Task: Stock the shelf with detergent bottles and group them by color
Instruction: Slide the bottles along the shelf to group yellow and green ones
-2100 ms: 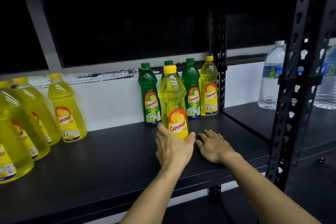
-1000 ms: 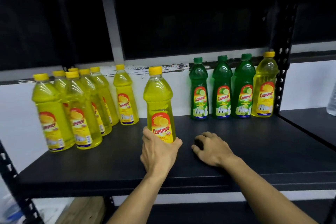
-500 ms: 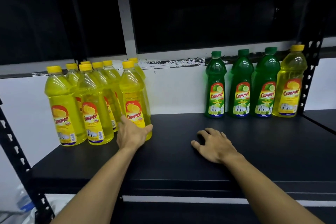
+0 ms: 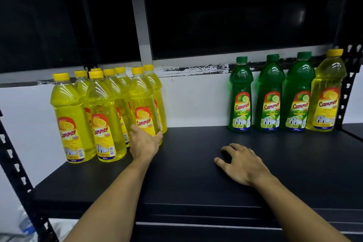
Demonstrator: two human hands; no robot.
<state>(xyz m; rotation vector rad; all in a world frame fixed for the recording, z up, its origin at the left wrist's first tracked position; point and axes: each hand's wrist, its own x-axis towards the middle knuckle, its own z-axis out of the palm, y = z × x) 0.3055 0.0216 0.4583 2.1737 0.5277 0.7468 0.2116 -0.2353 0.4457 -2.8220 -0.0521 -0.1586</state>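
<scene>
My left hand (image 4: 145, 143) grips the base of a yellow detergent bottle (image 4: 143, 104) that stands upright on the black shelf (image 4: 186, 182), pressed against the right side of a cluster of several yellow bottles (image 4: 92, 116) at the left. Three green bottles (image 4: 270, 96) stand in a row at the back right, with one more yellow bottle (image 4: 326, 92) right of them by the upright. My right hand (image 4: 241, 163) rests on the shelf board, fingers loosely spread, holding nothing.
Black perforated uprights stand at the left (image 4: 17, 167) and right (image 4: 347, 88) ends of the shelf. A white wall strip (image 4: 196, 102) runs behind the bottles, with dark panels above. A bare stretch of board lies between the two bottle groups.
My left hand has slid the yellow bottle leftward from near the green bottles to the yellow cluster. My right hand stayed resting on the shelf.
</scene>
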